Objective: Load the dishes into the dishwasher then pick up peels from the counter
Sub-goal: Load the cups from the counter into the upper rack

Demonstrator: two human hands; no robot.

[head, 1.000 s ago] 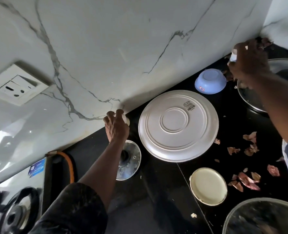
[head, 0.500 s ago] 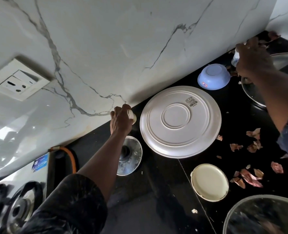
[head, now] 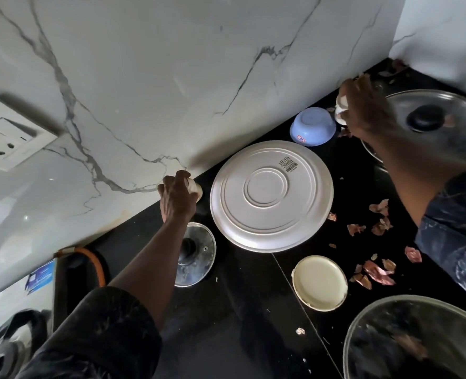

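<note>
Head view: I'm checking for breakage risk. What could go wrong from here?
1. The left hand grips a small cream object right beside the upturned white plate; lifting it could knock the plate.
2. The left forearm crosses over the small steel lid and might catch its knob.
3. The right hand holds a small white object between the blue bowl and glass lid; either might get bumped.

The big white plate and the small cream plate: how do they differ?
The white plate is much wider than the cream plate. The white plate is pure white; the cream plate is yellowish. The white plate lies upside down, showing raised rings and a barcode sticker; the cream plate shows a smooth face without sticker. Both are round and lie flat on the black counter.
</note>
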